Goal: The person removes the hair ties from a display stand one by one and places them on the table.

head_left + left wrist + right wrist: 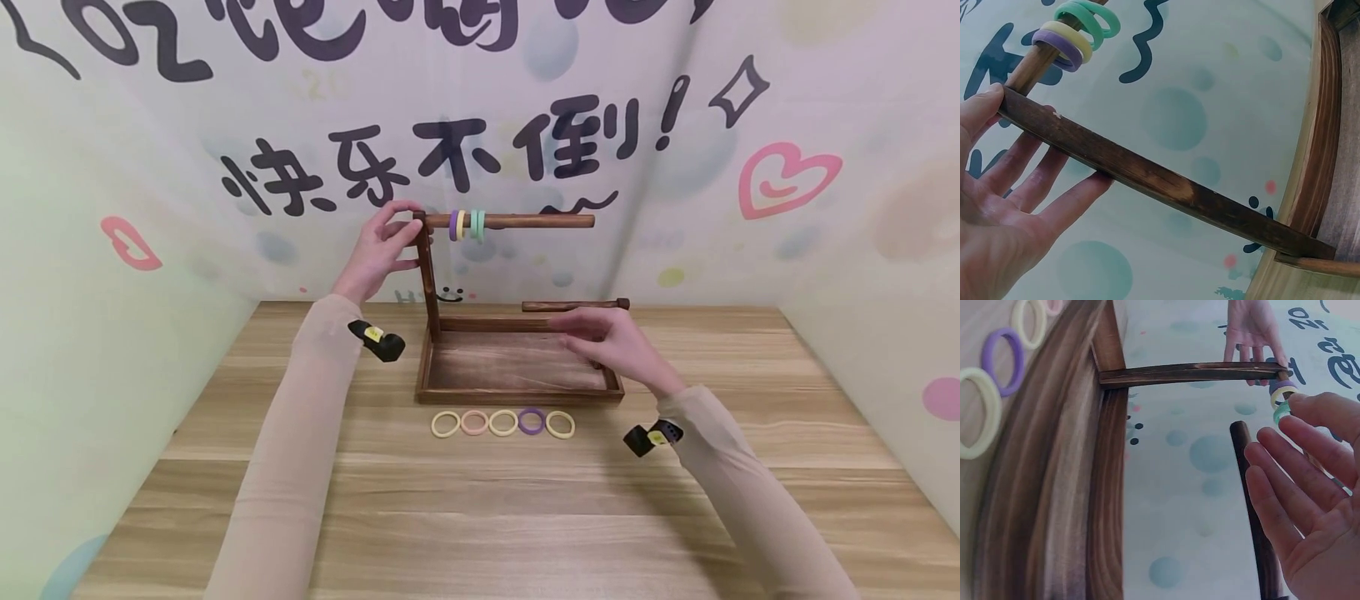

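My left hand (382,250) holds the top of the upright post (427,283) of a dark wooden rack, thumb and fingers on either side in the left wrist view. From that post an upper rod (547,221) reaches right, carrying a purple ring (453,225), a yellow ring (461,225) and two green rings (1085,17). My right hand (603,337) hovers over the right end of the tray-like base (517,397), fingers loosely bent and holding nothing. Just beyond it is a lower rod (562,307) with a block at its right end; the hand hides what bears it.
Several loose rings lie in a row before the base, among them a pink ring (474,422), a purple ring (532,421) and a yellow ring (560,425). They rest on a wood-grain table (480,517). Behind it hangs a printed white backdrop (675,250).
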### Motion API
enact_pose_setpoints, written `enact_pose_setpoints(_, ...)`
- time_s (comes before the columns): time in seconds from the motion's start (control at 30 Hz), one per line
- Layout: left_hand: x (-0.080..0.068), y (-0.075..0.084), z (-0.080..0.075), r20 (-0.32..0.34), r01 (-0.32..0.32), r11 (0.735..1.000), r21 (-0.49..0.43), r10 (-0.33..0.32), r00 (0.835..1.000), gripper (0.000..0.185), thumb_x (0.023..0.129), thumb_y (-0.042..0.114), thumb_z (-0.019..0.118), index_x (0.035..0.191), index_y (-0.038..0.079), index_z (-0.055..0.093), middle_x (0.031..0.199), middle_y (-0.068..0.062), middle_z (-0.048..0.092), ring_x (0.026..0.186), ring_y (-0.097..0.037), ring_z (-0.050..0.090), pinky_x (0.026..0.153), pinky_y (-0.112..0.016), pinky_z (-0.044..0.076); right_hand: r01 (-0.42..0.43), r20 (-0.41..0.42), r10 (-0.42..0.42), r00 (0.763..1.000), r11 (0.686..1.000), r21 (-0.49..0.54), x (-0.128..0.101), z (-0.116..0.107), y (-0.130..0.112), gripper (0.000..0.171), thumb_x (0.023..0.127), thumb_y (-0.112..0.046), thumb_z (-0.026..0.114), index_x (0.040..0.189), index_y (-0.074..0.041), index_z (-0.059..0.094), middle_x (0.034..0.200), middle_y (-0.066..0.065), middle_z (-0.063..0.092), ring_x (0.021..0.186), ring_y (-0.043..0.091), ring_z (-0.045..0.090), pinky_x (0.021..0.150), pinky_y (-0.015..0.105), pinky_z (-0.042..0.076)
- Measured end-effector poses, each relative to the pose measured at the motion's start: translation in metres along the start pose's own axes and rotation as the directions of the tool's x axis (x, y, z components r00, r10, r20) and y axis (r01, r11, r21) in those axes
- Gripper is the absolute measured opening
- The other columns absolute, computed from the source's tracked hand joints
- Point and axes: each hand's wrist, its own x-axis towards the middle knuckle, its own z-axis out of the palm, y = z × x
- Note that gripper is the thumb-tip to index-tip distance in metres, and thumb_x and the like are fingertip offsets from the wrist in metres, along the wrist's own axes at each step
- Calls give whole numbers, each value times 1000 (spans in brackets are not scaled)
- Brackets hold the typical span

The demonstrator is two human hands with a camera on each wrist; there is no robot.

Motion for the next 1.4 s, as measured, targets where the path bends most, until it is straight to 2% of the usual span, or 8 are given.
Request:
enact_pose_setpoints(0.17,1,0,-2,7,-6,1000,2,5,1000,19,99,18,57,117,19,56,109,-13,65,101,-26,61,87,-57,49,3,15,-3,1000,1000,3,10,-4,-6,27,90,-3,68,116,3,66,111,15,68,96,17,66,80,23,52)
enact_pose_setpoints(0.4,3,-3,-2,7,-3,1000,-21,3,1000,19,98,17,58,117,19,58,109,-12,65,101,-27,61,86,-57,49,-44,10,44,999,998,45,21,-4,-15,28,91,-4,66,118,2,66,115,14,67,104,29,64,84,25,52)
enact_pose_setpoints(0.53,4,-3,-1,2,-2,1000,-22,2,1000,19,98,17,58,117,19,58,108,-12,66,101,-28,61,86,-57,49,-54,5,54,999,998,35,28,-4,-16,28,92,-6,66,118,2,66,116,13,67,105,26,64,84,24,52)
enact_pose_setpoints(0.7,4,-4,-1,-5,-7,1000,-18,7,1000,18,98,17,58,116,19,58,107,-11,66,101,-27,61,84,-55,51,-26,-32,27,999,998,59,37,-4,-20,28,92,-6,65,118,3,65,118,15,66,105,27,64,85,25,52)
enact_pose_setpoints(0.87,4,-4,-2,-2,-10,1000,-25,10,1000,19,98,17,59,117,19,58,107,-12,66,101,-27,62,83,-53,52,64,-114,-52,992,992,105,46,-7,-24,23,91,1,64,113,7,66,125,18,61,110,30,60,96,39,47)
enact_pose_setpoints(1.0,3,-4,-2,0,-7,999,-32,7,1000,20,98,17,59,117,18,58,107,-12,66,100,-27,62,83,-53,52,116,-165,-96,982,986,120,52,-11,-28,19,90,4,63,108,10,66,126,21,59,113,26,58,101,47,42)
enact_pose_setpoints(1.13,2,-4,-1,-3,-5,999,-35,4,1000,20,98,17,59,117,18,58,107,-12,65,99,-27,61,83,-52,53,120,-176,-101,979,988,101,57,-15,-40,19,90,5,63,109,9,66,127,20,59,116,21,56,103,43,40)
enact_pose_setpoints(1.4,3,-5,0,-17,-22,999,-28,21,1000,18,98,17,59,116,19,59,105,-11,66,99,-27,62,82,-52,53,133,-192,-128,973,991,15,69,-12,-75,27,89,7,62,115,12,61,126,25,56,121,28,51,106,40,37)
